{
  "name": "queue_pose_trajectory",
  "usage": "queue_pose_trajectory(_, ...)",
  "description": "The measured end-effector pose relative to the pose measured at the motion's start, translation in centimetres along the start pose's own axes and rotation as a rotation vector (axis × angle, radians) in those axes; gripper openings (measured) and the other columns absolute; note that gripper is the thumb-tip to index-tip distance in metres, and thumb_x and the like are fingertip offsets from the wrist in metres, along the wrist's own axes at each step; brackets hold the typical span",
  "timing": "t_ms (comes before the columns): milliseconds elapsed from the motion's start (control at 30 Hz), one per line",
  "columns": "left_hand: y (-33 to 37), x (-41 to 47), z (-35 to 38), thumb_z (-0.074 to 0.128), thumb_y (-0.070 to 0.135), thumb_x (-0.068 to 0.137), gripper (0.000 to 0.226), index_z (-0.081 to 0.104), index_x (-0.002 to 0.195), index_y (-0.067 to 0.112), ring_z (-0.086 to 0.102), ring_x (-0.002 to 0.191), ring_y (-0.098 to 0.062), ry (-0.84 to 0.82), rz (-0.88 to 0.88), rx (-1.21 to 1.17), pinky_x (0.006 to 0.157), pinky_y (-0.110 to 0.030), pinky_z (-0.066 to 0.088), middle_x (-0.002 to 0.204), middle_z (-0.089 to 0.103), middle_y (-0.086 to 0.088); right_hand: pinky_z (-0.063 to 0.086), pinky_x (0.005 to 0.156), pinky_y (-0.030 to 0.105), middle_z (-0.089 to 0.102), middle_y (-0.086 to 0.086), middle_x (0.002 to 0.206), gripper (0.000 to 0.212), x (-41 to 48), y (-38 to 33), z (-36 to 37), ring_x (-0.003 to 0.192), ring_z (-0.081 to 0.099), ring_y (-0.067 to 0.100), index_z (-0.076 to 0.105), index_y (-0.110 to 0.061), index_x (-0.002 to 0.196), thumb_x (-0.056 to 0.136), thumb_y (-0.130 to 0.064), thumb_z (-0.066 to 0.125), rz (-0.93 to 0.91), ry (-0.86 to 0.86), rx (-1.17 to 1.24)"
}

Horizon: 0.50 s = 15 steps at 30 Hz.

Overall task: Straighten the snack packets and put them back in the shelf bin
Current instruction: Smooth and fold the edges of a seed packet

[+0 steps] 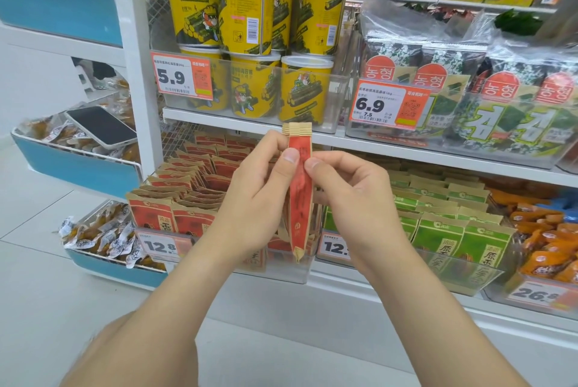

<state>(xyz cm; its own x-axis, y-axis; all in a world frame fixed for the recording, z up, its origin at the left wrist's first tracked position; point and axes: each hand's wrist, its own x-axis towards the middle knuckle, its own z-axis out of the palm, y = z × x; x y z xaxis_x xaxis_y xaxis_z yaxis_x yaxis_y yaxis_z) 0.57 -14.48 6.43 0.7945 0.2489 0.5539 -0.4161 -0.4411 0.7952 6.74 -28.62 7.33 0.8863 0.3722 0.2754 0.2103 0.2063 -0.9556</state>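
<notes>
Straightening in progress: left hand (250, 199) and right hand (353, 196) both pinch a red packet (301, 192), upright and edge-on before the shelf bin (272, 274) of matching packets (187, 180), so next it probably needs lowering squarely in.

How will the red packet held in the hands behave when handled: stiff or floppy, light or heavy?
Probably fairly stiff: the red packet stands upright though the left hand and right hand pinch only its upper part. Likely light: fingertips alone carry it.
</notes>
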Motion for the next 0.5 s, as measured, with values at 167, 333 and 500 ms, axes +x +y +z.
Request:
queue_pose_trajectory(167,0.5,0.2,-0.1,0.046,0.027,0.117,0.025,0.058,0.104,0.010,0.056,0.077,-0.009,0.061,-0.022,-0.075,0.075,-0.026,0.048,0.081,0.060,0.006,0.062,0.087,0.035,0.083,0.005,0.096,0.006,0.0,-0.3,-0.8,0.089,0.076,0.016,0.081,-0.010,0.100,0.095,-0.014,0.081,-0.043,-0.129,-0.102)
queue_pose_trajectory(333,0.5,0.3,-0.1,0.051,0.041,0.112,0.027,0.049,0.118,0.015,0.068,0.106,-0.052,0.155,-0.166,-0.358,0.097,-0.066,0.055,0.106,0.069,-0.021,0.060,0.088,0.034,0.081,0.003,0.105,0.026,0.2,-0.3,-2.0,0.097,0.078,0.022,0.073,-0.011,0.103,0.088,-0.024,0.090,0.059,-0.280,-0.234)
queue_pose_trajectory(500,0.3,0.4,-0.4,0.068,0.029,0.105,0.023,0.058,0.116,0.011,0.077,0.106,-0.028,0.023,-0.314,-0.383,0.096,-0.053,0.063,0.121,0.073,-0.011,0.060,0.080,0.039,0.081,0.007,0.089,0.023,0.3,0.1,-1.5,0.077,0.072,0.021,0.075,-0.015,0.087,0.091,-0.035,0.086,-0.003,-0.018,-0.138)
